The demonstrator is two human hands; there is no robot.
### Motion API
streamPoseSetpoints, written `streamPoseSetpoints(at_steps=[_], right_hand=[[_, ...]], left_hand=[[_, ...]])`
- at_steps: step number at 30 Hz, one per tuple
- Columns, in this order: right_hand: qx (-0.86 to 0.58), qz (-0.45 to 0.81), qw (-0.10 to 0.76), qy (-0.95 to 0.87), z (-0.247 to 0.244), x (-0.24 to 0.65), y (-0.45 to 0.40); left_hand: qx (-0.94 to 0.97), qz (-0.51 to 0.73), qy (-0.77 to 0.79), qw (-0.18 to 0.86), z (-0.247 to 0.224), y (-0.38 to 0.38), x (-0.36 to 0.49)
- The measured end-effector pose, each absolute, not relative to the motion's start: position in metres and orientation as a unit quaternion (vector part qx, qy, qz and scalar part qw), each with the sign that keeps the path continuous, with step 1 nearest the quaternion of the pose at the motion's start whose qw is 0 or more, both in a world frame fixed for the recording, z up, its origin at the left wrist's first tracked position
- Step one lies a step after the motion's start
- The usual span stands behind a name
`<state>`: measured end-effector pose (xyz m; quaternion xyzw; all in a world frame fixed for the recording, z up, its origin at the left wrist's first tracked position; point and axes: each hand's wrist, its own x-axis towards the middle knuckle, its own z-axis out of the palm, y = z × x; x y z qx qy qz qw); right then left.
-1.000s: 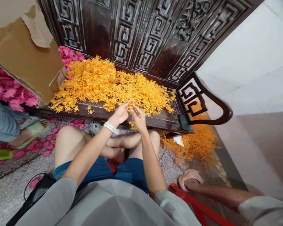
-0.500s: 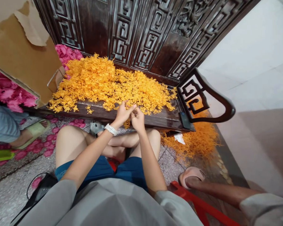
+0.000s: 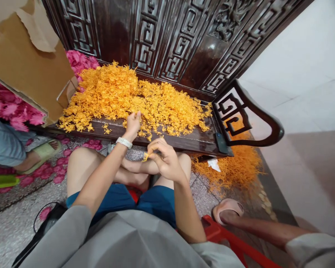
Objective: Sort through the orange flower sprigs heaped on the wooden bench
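A large heap of yellow-orange artificial flower pieces (image 3: 108,93) covers much of the dark wooden bench seat (image 3: 190,140). My left hand (image 3: 133,124), with a white watch at its wrist, is at the heap's front edge. Its fingers are pressed together; what they pinch, if anything, is too small to name. Nearer to me, over my lap, my right hand (image 3: 163,158) pinches a small yellow flower piece (image 3: 146,156) between thumb and fingertips. The two hands are apart.
Left stands a cardboard box (image 3: 25,63) beside pink flowers (image 3: 11,102). Orange strands (image 3: 237,167) lie below the bench's right end. A phone (image 3: 221,142) rests by the armrest (image 3: 264,111). Other people's legs are at both sides; a red stool (image 3: 229,238) is at lower right.
My hands have moved apart. The left went up and left to the heap; the right came down towards me, and a yellow piece now shows in its fingers.
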<state>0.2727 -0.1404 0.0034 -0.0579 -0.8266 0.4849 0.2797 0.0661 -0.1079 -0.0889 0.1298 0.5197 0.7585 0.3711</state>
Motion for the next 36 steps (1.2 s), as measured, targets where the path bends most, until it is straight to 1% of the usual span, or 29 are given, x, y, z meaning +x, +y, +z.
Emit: streamPoseSetpoints(at_steps=[1,2,3,5,7,8,9,12,14,16,18,21,24,26,28,30,31,33,34,35,36], right_hand=[[-0.048,0.519,0.273,-0.809,0.006,0.276,-0.136],[-0.067,0.544,0.284,-0.787,0.005,0.277,-0.127],[-0.114,0.558,0.313,-0.76,-0.001,0.276,-0.114],[-0.272,0.528,0.393,-0.702,-0.018,0.27,-0.083],[-0.391,0.469,0.397,-0.686,-0.037,0.26,-0.058],[-0.409,0.447,0.379,-0.699,-0.045,0.255,-0.05],[-0.403,0.433,0.36,-0.722,-0.05,0.25,-0.045],[-0.32,0.41,0.305,-0.798,-0.057,0.238,-0.048],[-0.287,0.388,0.289,-0.827,-0.06,0.233,-0.051],[-0.274,0.368,0.297,-0.837,-0.062,0.231,-0.053],[-0.264,0.349,0.324,-0.838,-0.063,0.232,-0.057],[-0.203,0.288,0.366,-0.862,-0.059,0.236,-0.076],[-0.13,0.256,0.353,-0.89,-0.046,0.242,-0.103],[-0.124,0.273,0.346,-0.889,-0.031,0.248,-0.119],[-0.102,0.301,0.364,-0.876,-0.011,0.258,-0.135],[-0.016,0.348,0.378,-0.858,0.01,0.271,-0.154],[0.039,0.372,0.368,-0.851,0.02,0.278,-0.163],[0.128,0.423,0.322,-0.837,0.034,0.292,-0.175],[0.142,0.449,0.302,-0.829,0.037,0.296,-0.175],[0.126,0.478,0.301,-0.815,0.036,0.3,-0.169],[0.082,0.513,0.322,-0.791,0.032,0.301,-0.157]], left_hand=[[0.129,0.757,0.513,0.385,-0.088,-0.11,0.058],[0.135,0.754,0.504,0.399,-0.088,-0.112,0.052],[0.143,0.752,0.492,0.416,-0.087,-0.115,0.048],[0.16,0.742,0.458,0.462,-0.084,-0.121,0.048],[0.176,0.732,0.443,0.487,-0.081,-0.127,0.055],[0.187,0.724,0.447,0.491,-0.08,-0.129,0.06],[0.2,0.714,0.459,0.489,-0.079,-0.13,0.064],[0.27,0.664,0.506,0.48,-0.081,-0.134,0.074],[0.337,0.625,0.523,0.472,-0.085,-0.136,0.077],[0.399,0.595,0.537,0.446,-0.089,-0.138,0.076],[0.427,0.579,0.57,0.397,-0.092,-0.139,0.074],[0.402,0.597,0.614,0.323,-0.088,-0.136,0.073],[0.381,0.625,0.613,0.297,-0.077,-0.129,0.081],[0.395,0.632,0.6,0.291,-0.07,-0.123,0.088],[0.408,0.641,0.592,0.268,-0.068,-0.117,0.09],[0.372,0.663,0.61,0.225,-0.07,-0.111,0.082],[0.337,0.674,0.626,0.201,-0.071,-0.109,0.075],[0.266,0.692,0.647,0.176,-0.074,-0.106,0.057],[0.246,0.7,0.644,0.186,-0.075,-0.106,0.049],[0.235,0.708,0.633,0.207,-0.075,-0.106,0.044],[0.231,0.715,0.617,0.232,-0.074,-0.106,0.041]])
